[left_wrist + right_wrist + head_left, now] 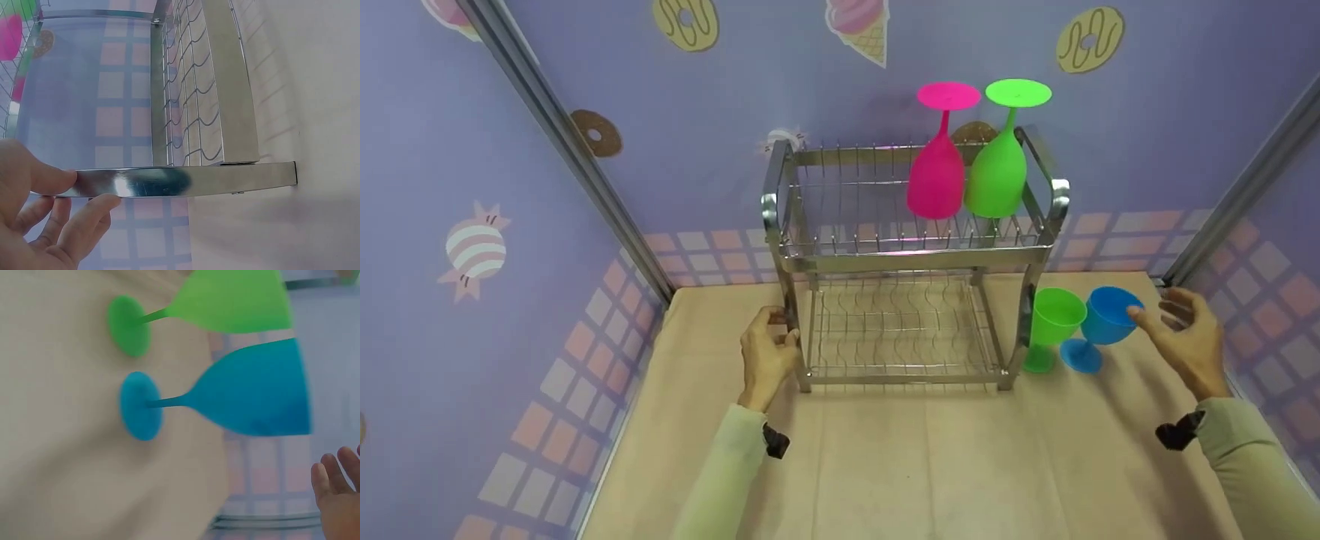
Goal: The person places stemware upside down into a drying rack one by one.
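My left hand point(767, 358) pinches the front left leg of a two-tier metal dish rack point(915, 262); in the left wrist view the thumb and fingers point(93, 222) lie on opposite sides of the leg. My right hand point(1191, 343), fingers spread and relaxed, is beside the rim of a blue goblet point(253, 396) and holds nothing. That goblet stands upright on the table right of the rack. Left of it stands an upright green goblet point(1057, 319), partly behind the rack's right leg. On the upper tier, a pink goblet point(936, 180) and another green goblet point(997, 180) rest upside down.
The lower tier point(900, 330) of wavy wire holds no goblets. A cream cloth point(885, 465) covers the table. Purple printed walls point(847, 97) enclose the back and sides, with grey metal posts point(577, 165) at the corners. The right wall is close to my right hand.
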Available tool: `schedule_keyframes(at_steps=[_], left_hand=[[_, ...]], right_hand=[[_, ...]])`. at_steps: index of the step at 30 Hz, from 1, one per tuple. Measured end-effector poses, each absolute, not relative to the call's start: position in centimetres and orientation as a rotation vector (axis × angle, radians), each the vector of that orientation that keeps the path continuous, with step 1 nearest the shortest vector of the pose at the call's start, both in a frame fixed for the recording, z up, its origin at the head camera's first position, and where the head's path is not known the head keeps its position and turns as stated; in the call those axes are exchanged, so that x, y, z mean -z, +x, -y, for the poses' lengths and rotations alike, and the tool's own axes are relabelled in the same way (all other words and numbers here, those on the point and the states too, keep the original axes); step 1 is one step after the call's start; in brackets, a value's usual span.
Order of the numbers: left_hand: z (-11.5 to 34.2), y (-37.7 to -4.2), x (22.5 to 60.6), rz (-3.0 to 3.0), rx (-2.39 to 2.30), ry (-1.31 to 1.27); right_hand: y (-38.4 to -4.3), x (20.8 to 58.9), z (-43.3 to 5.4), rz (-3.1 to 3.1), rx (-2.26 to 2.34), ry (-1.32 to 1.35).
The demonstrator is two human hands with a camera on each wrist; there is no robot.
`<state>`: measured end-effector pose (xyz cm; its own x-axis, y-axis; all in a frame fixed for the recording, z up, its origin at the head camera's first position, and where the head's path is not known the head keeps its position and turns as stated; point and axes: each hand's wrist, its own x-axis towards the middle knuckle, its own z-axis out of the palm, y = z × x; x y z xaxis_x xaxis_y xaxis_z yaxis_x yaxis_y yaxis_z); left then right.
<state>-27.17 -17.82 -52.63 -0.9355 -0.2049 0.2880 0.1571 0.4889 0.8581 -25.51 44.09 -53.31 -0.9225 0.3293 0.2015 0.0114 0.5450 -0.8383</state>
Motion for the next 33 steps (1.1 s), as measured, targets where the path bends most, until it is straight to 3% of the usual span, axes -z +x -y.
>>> schedule_keyframes(at_steps=[18,33], left_hand=[[18.0,-27.2,52.5,2.377,1.372,0.017],[18.0,-27.2,52.4,2.385,1.381,0.014]], right_hand=[[-26.6,59.9,-41.2,2.457,-1.648,-0.23],[-27.1,61.0,-40.6,2.411,-1.643,-0.304]])
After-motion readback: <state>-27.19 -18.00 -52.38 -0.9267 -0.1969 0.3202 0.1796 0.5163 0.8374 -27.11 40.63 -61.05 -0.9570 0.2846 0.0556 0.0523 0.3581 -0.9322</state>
